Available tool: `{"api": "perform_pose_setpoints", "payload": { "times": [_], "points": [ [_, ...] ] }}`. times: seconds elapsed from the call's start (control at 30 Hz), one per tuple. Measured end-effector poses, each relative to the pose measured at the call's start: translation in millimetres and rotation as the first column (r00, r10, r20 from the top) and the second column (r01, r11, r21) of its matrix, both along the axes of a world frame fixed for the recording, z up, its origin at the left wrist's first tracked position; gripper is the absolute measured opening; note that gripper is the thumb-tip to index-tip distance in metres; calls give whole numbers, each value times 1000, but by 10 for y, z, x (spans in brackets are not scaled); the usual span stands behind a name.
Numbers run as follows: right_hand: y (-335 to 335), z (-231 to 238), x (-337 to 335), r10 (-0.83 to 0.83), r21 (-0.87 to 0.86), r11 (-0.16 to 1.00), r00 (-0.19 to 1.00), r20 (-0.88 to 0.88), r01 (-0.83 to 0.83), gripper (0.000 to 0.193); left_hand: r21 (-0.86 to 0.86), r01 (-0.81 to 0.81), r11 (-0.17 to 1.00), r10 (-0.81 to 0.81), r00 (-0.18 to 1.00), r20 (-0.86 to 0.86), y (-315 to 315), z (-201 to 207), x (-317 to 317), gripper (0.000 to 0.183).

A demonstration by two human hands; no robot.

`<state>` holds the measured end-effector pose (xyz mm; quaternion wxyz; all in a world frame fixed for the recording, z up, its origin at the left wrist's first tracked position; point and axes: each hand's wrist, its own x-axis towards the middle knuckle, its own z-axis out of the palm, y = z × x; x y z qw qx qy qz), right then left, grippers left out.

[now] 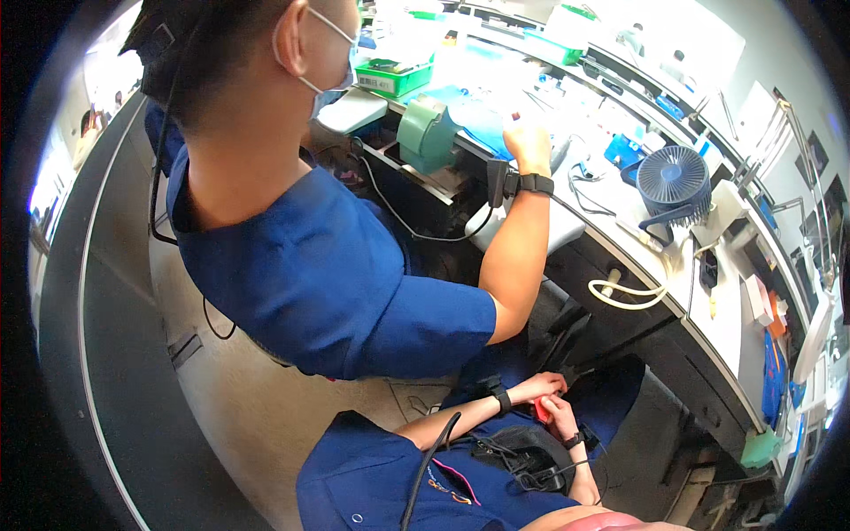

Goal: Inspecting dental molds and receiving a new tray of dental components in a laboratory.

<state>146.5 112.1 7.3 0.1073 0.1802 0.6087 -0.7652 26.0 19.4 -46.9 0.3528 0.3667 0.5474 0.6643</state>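
Low in the picture, my left hand (537,387) and my right hand (560,418) rest close together over my lap. A small red object (541,409) shows between them, and its kind cannot be made out. My right hand is closed on it, with the thumb side against the red part. The fingers of my left hand are curled just above it; what they grip, if anything, is hidden. Each wrist has a black band. A black pouch (522,447) with thin cables lies on my lap beside my right wrist.
To my left sits a masked co-worker in blue (292,257), one hand (529,142) over the cluttered white bench. A blue desk fan (674,181), a green tape dispenser (425,133) and a green bin (392,78) stand there. A pale hose (629,299) hangs off the bench edge.
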Motion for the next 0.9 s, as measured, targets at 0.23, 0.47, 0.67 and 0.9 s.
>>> {"api": "perform_pose_setpoints", "payload": {
  "times": [0.23,0.47,0.67,0.9],
  "points": [
    [-34,194,53,22,-119,993,1000,8,-21,35,242,-84,967,-33,896,443,-242,267,-136,26],
    [0,157,47,30,-83,996,998,61,-25,31,187,-88,978,-26,844,536,-255,287,-133,26],
    [49,53,49,3,-100,995,1000,-8,-3,20,168,15,986,-84,905,417,-124,129,-116,28],
    [126,-29,47,-164,121,975,968,-188,189,15,80,-51,996,10,892,451,-93,180,-100,22]
  ]
}}
